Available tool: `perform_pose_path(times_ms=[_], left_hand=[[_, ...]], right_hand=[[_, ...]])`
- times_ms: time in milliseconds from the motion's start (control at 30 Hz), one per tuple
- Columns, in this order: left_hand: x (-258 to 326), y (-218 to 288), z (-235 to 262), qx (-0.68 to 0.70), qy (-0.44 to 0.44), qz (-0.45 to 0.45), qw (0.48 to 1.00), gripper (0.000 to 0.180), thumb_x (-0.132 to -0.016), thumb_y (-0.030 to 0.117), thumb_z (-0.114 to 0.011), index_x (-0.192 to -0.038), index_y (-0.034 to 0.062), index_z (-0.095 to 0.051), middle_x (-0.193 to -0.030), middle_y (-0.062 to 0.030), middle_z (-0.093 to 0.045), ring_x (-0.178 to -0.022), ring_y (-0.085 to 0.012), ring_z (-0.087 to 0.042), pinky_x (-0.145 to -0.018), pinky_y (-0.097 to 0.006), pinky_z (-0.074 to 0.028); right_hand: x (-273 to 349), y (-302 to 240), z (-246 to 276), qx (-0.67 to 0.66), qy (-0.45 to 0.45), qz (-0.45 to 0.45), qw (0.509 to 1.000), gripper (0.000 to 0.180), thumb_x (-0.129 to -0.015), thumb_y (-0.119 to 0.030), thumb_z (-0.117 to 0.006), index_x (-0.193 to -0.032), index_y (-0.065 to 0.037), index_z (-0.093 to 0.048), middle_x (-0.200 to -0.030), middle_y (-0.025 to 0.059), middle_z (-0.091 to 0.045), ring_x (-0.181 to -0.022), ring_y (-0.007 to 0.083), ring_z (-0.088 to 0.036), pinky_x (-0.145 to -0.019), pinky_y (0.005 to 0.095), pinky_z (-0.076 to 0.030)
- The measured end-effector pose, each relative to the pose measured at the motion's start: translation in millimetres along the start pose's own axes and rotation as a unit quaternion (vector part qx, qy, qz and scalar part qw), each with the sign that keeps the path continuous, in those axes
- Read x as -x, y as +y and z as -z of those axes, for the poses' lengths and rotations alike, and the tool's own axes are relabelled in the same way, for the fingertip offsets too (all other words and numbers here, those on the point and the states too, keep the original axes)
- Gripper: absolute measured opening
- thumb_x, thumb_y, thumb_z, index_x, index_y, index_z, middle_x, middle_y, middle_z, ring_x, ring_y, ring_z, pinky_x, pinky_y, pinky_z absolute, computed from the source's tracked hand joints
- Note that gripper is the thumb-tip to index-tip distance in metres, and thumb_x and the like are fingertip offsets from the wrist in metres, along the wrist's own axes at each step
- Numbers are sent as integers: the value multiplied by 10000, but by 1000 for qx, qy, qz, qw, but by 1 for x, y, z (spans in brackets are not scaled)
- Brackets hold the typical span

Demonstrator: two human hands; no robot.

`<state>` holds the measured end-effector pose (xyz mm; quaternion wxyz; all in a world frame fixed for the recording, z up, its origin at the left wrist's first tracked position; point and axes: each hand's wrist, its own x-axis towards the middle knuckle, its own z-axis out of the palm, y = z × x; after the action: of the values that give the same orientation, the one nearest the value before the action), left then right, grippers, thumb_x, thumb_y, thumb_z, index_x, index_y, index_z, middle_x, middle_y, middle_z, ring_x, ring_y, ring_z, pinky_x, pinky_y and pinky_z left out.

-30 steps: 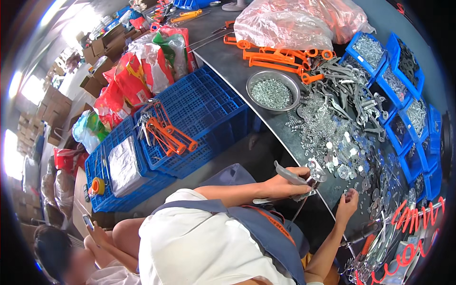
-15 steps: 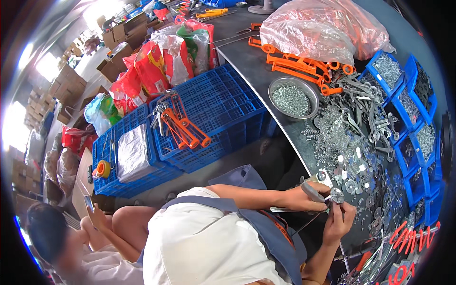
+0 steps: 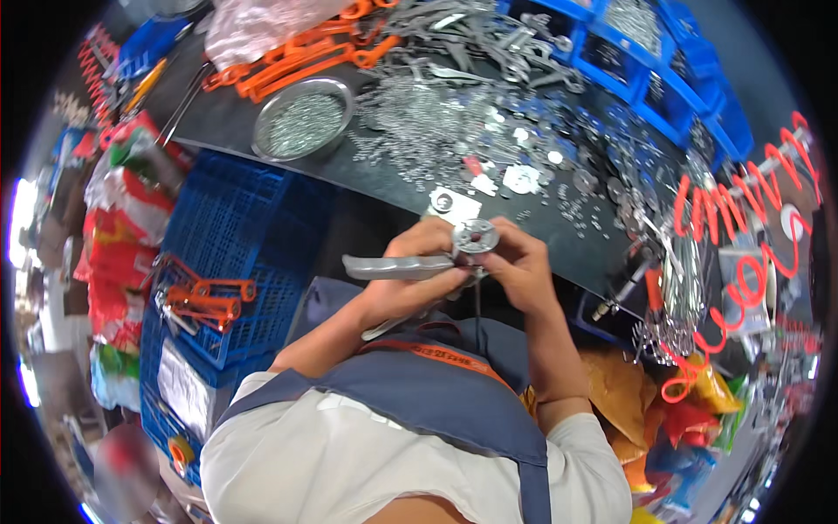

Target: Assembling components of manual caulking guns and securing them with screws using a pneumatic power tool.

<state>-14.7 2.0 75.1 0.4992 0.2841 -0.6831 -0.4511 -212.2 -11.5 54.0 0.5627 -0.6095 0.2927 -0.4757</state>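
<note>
My left hand (image 3: 410,297) is closed around a grey metal lever handle (image 3: 384,267), whose flat end sticks out to the left; a second lever shows below the hand. At the fingertips sits a round metal disc (image 3: 485,237) with a central hole, pinched at its right side by my right hand (image 3: 529,278). A thin dark rod (image 3: 477,314) runs from beneath the disc toward my apron. Where these parts join is hidden by my fingers. Just beyond my hands, a small white block (image 3: 463,207) with a ring-shaped part stands at the table edge.
Loose springs (image 3: 410,118) and small metal parts cover the dark table. A steel bowl (image 3: 259,140) of small parts, orange frames (image 3: 297,70), grey levers (image 3: 489,35) and blue bins (image 3: 642,109) lie beyond. Blue crates (image 3: 223,205) stand left; a red coiled hose (image 3: 742,297) hangs right.
My view has swung to the right, so the table now lies ahead and the seated person has mostly left the picture. Both hands still hold the lever handle and disc.
</note>
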Motion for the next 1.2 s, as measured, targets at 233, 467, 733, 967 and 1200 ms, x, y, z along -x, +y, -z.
perform_pose_path(times_ms=[233,467,733,967,1200], left_hand=[[17,0,-10,0,-85,6,996,131,-780,66,-647,-910,44,-646,-905,-90,-582,-820,-217,-547,-734,-323,-443],[36,-28,-20,34,-52,61,996,133,-813,87,-628,-930,23,-624,-923,-104,-572,-856,-217,-555,-783,-328,-433],[41,-30,-22,73,-25,90,993,125,-821,91,-614,-886,-14,-594,-949,-117,-595,-896,-201,-565,-803,-321,-429],[55,-37,-14,87,52,133,986,125,-823,93,-618,-892,-11,-612,-968,-116,-592,-896,-204,-560,-813,-323,-422],[41,-28,-19,62,-10,120,991,164,-818,92,-611,-943,-12,-600,-934,-100,-586,-848,-148,-554,-744,-300,-442]], right_hand=[[36,13,-12,-222,2,-117,968,261,-733,-14,-718,-978,-19,-628,-974,18,-615,-899,117,-580,-828,271,-466],[25,-3,17,-70,-28,-160,984,174,-802,-31,-675,-968,-4,-631,-919,12,-617,-864,85,-566,-773,248,-463],[-102,64,79,673,71,101,730,98,-765,-32,-595,-839,15,-637,-885,149,-606,-828,298,-606,-711,378,-500],[-85,2,52,243,148,-120,951,192,-818,-82,-627,-988,-4,-583,-860,97,-634,-713,143,-594,-589,283,-498],[-31,-10,-1,98,-5,-63,993,285,-841,15,-620,-1119,-1,-560,-933,63,-617,-839,101,-592,-741,232,-479]])
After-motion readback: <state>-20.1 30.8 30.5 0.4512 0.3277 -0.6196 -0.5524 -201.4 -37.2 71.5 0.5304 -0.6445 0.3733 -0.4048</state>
